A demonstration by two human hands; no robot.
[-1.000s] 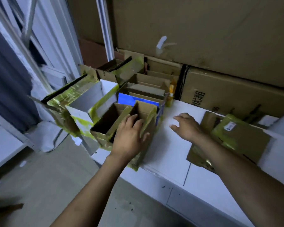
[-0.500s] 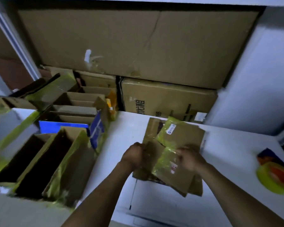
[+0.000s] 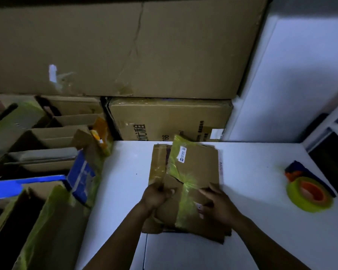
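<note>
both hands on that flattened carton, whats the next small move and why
Probably lift the flattened carton off the cardboard beneath it and pull its left edge outward to start opening it. The left hand pinches that edge, the right hand rests on its right half, and the tape roll lies to the right on the white table.

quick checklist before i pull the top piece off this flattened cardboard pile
1. Grip: left hand curls round the left edge of the flattened cardboard stack: ok.
2. Second hold: right hand lies on the stack's near right part; gripping or only resting: cannot tell.
3. Support: stack lies flat on the table: ok.
4. Pieces free to separate: green tape crosses the top piece; whether it binds the layers: cannot tell.
5. Tape roll sits to the right, apart from the stack: ok.
</note>
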